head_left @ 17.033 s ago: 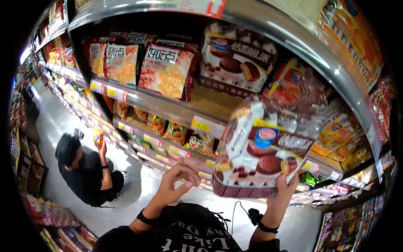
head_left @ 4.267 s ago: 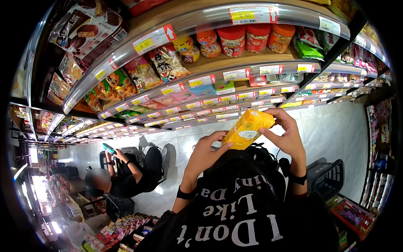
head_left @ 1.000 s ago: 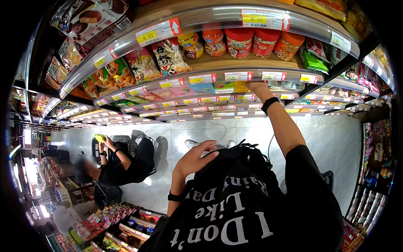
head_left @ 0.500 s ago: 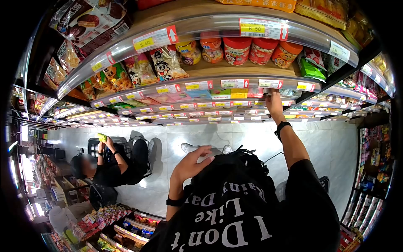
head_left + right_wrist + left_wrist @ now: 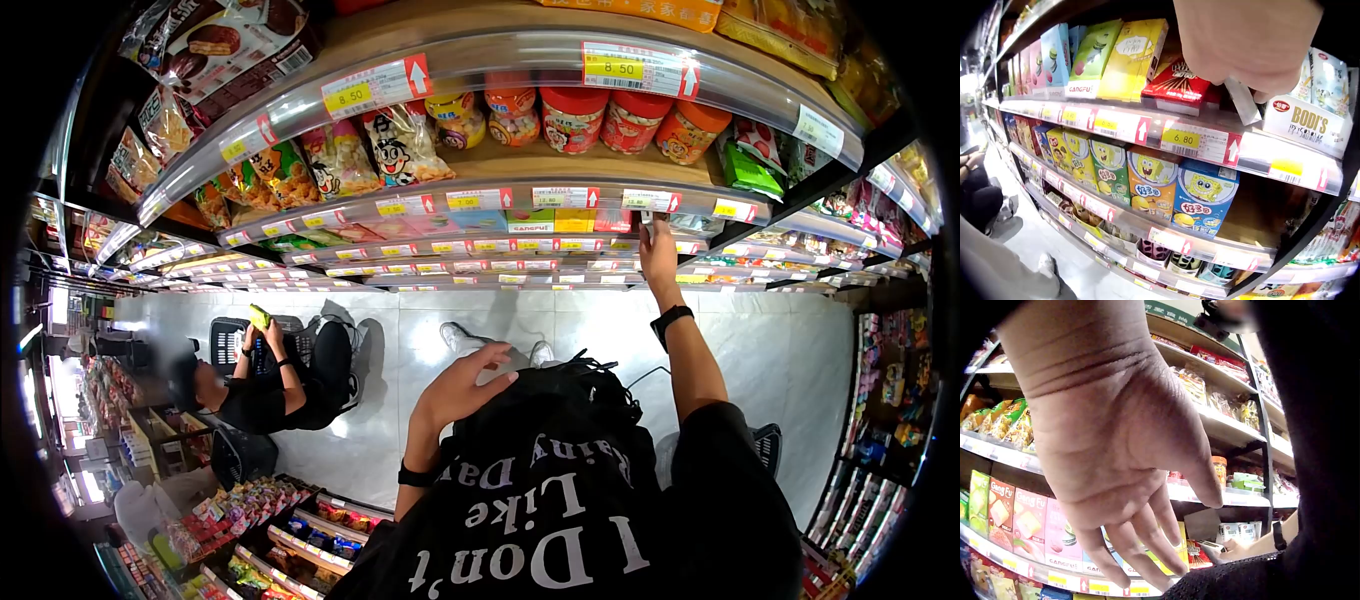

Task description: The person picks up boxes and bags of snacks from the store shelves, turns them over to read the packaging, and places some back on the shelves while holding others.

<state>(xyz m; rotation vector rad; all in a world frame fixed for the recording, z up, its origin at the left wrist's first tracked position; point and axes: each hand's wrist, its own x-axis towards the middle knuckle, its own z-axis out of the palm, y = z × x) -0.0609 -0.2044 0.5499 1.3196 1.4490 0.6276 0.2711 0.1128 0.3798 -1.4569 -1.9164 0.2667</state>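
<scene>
My right hand (image 5: 660, 262) reaches into a middle shelf, its fingers pinching a thin grey-white box (image 5: 1243, 103) by its edge; most of that box hides behind the hand, and I cannot tell its kind. Left of it in the right wrist view lies a red box (image 5: 1177, 86), then a yellow box (image 5: 1132, 59) and a green Gangfu box (image 5: 1094, 53). To the right stands a white BODI'S carton (image 5: 1307, 125) with small packets in it. My left hand (image 5: 1110, 437) hangs in front of my body, fingers loosely extended, holding nothing.
Red-lidded jars (image 5: 573, 120) and snack bags (image 5: 405, 145) fill the shelf above. SpongeBob boxes (image 5: 1150, 181) line the shelf below. A black basket (image 5: 766, 448) is on the floor at my right. Another person (image 5: 265, 385) crouches at left, holding a yellow-green pack.
The carried chocolate-pie pack and later the yellow box have left my hands; a yellow box now stands on the shelf. My right hand has shifted right along the shelf to the grey-white box.
</scene>
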